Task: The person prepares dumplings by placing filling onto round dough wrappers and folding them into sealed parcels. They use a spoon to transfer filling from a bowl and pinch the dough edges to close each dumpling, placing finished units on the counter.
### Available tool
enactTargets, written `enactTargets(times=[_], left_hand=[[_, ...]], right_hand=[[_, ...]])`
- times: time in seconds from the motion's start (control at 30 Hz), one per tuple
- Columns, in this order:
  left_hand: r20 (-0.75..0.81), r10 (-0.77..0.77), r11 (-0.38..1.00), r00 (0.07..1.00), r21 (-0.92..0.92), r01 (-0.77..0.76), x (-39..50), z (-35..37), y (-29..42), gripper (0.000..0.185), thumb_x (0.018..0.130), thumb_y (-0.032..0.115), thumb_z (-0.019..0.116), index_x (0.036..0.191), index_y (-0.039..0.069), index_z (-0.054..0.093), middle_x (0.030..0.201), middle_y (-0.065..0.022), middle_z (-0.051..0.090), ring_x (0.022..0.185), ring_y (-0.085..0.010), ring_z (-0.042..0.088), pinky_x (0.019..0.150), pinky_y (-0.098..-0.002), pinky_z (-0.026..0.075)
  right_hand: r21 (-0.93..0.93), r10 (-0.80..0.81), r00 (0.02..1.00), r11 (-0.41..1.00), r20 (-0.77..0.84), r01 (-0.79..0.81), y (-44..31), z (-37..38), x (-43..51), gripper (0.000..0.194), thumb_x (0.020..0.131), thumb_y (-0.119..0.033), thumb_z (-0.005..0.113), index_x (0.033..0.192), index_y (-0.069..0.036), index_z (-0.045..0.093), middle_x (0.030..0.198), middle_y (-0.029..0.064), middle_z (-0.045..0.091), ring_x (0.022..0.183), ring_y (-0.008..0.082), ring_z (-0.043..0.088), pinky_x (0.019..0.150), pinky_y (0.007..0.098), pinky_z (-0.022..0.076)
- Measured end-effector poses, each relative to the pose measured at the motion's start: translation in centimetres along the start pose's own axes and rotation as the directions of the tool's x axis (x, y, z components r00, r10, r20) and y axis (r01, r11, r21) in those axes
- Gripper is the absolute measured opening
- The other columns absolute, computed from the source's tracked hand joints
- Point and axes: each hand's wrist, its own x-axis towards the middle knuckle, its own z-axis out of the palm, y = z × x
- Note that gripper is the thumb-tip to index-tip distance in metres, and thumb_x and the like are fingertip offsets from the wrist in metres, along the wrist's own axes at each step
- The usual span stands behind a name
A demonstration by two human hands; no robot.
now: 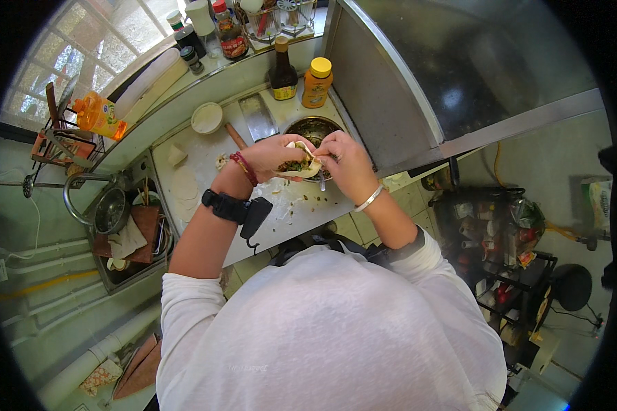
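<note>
A round dough wrapper [311, 171] filled with chopped green filling [295, 165] rests in my left hand [270, 156], which cups it from below with the thumb over the filling. My right hand [347, 162] pinches the wrapper's right edge between thumb and fingertips. Just behind both hands stands a metal bowl [308, 119] of dark green filling, partly hidden by them. A metal utensil handle [322, 182] shows below the wrapper. Flat dough rounds [184, 184] lie to the left on the floured counter [267, 218], near a dough piece [176, 154].
A wooden rolling pin [235, 136], a bowl of white powder [206, 118] and a flat metal piece [258, 117] lie behind my left hand. A dark sauce bottle [283, 74] and yellow-capped bottle [317, 85] stand at the back. The sink [110, 280] is left; a metal partition [383, 87] rises right.
</note>
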Motion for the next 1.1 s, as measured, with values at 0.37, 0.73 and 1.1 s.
enactTargets(times=[0.37,0.73,1.1], left_hand=[[-0.047,0.006,0.997,0.999,-0.078,-0.009,-0.5,-0.3,0.9,0.021,0.098,0.019,0.055,0.117,0.011,0.06,0.106,-0.0025,0.065,0.094,-0.015,0.066,0.079,-0.0289,0.058],[0.002,-0.075,0.885,0.997,0.461,0.066,0.9,-1.4,2.5,0.03,0.085,0.015,0.062,0.113,0.006,0.059,0.098,-0.0023,0.064,0.086,-0.011,0.063,0.065,-0.0268,0.054],[0.174,0.164,0.872,0.971,0.435,-0.225,1.8,-3.9,2.0,0.031,0.089,0.015,0.064,0.117,0.003,0.056,0.107,-0.0097,0.064,0.091,-0.0202,0.065,0.073,-0.0335,0.057]], right_hand=[[0.002,0.069,0.994,0.998,-0.088,-0.069,-0.6,0.9,0.0,0.006,0.083,-0.001,0.066,0.088,0.0,0.063,0.091,0.0146,0.061,0.083,0.0354,0.061,0.075,0.0416,0.0501],[0.066,-0.085,0.996,0.994,0.005,0.084,-0.2,0.3,1.4,0.01,0.081,-0.003,0.069,0.09,-0.003,0.069,0.102,0.0093,0.069,0.092,0.0299,0.065,0.08,0.0373,0.0525],[0.213,0.138,0.987,0.97,-0.081,-0.119,0.1,0.5,1.5,0.008,0.08,-0.002,0.071,0.087,0.001,0.069,0.09,0.0125,0.069,0.08,0.0277,0.066,0.073,0.0346,0.0523]])
